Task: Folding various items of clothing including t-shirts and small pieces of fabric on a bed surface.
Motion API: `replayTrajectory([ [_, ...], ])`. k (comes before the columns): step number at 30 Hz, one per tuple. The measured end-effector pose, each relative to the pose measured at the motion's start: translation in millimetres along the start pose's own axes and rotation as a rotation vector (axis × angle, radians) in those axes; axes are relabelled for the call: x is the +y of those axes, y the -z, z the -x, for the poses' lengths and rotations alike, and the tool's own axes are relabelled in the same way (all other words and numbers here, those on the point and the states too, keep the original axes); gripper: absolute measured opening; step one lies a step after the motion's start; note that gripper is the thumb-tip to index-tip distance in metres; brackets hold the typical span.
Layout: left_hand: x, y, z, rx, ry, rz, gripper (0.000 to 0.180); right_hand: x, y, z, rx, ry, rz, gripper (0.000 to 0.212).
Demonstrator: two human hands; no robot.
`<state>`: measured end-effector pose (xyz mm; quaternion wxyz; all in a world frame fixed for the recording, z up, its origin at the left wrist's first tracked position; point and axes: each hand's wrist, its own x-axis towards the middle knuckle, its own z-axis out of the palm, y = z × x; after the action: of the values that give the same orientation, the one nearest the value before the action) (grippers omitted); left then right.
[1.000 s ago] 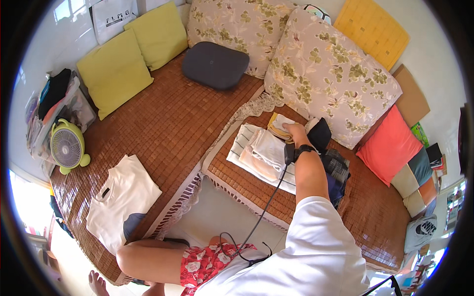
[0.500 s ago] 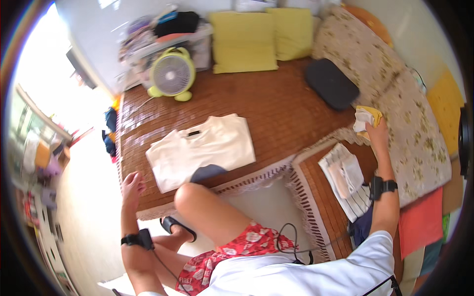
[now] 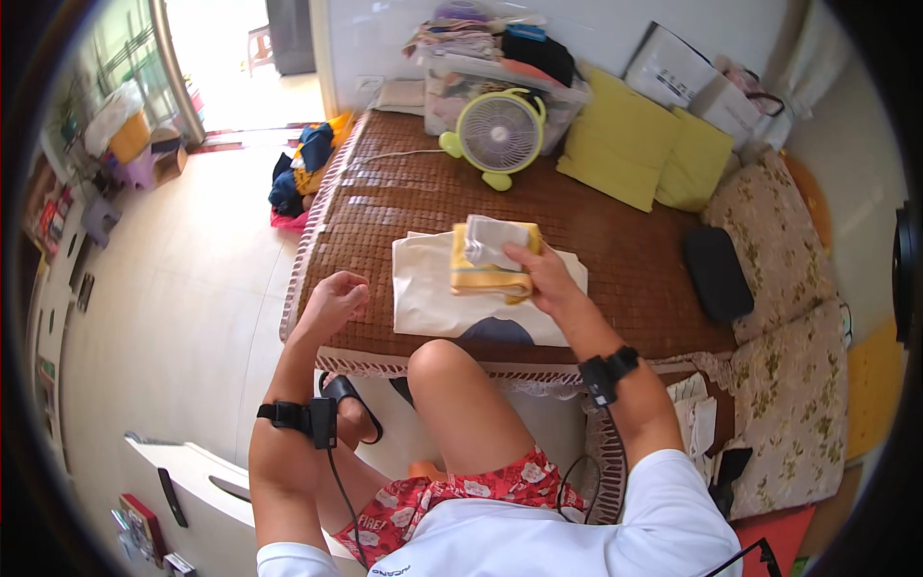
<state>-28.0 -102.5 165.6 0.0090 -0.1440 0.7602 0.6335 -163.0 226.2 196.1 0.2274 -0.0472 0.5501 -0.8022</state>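
A folded yellow cloth (image 3: 481,280), with a smaller whitish folded piece (image 3: 492,240) on its top, is gripped at its right side by my right hand (image 3: 555,279). It is over a cream T-shirt (image 3: 428,298) lying flat and partly covers it; whether it touches the shirt I cannot tell. The shirt has a dark blue rounded patch (image 3: 508,330) at its near edge. To the left of the shirt, my left hand (image 3: 336,303) hovers near the edge of the brown mat (image 3: 375,207), its fingers curled and nothing showing in them.
Beyond the shirt stand a green fan (image 3: 500,133) and a clear plastic bin (image 3: 447,91) heaped with clothes. Yellow-green cushions (image 3: 617,139) lean at the back. On the right are a dark cushion (image 3: 718,275) and folded white clothes (image 3: 694,413). Clothes (image 3: 312,168) lie beyond the left edge.
My right hand has carried the yellow cloth from the far right to over the T-shirt. The view has turned left, and my left hand stays curled.
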Motion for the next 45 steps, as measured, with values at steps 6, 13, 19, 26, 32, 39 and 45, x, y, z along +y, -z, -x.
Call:
replayTrajectory([
  [6, 6.2, 20.9, 18.4, 0.008, -0.018, -0.083, 0.023, 90.7, -21.1, -48.6, 0.08, -0.156, 0.327, 0.044],
  [13, -16.9, 26.0, 7.8, -0.084, 0.043, -0.233, 0.03, 120.2, 18.4, -27.5, 0.313, 0.092, 0.945, 0.055],
  [19, -21.3, 8.8, -11.3, -0.131, 0.0, -0.241, 0.03, 97.1, 85.6, 37.7, 0.231, 0.097, 1.027, 0.036],
  [26, 0.1, -46.6, -40.4, -0.245, -0.081, -0.404, 0.027, 70.3, 199.7, 88.7, 0.665, 0.299, 1.287, 0.027],
  [32, -30.9, -48.2, -49.9, -0.18, 0.026, -0.382, 0.023, 88.2, 177.0, 61.8, 0.707, 0.047, 0.985, 0.048],
  [39, -17.2, -88.1, -51.8, -0.247, 0.012, -0.452, 0.02, 51.7, 186.2, 57.1, 0.565, -0.268, 0.932, 0.066],
  [45, -36.6, -79.4, -57.0, -0.232, 0.041, -0.296, 0.016, 64.5, 185.7, 35.9, 0.447, -0.013, 0.418, 0.043],
])
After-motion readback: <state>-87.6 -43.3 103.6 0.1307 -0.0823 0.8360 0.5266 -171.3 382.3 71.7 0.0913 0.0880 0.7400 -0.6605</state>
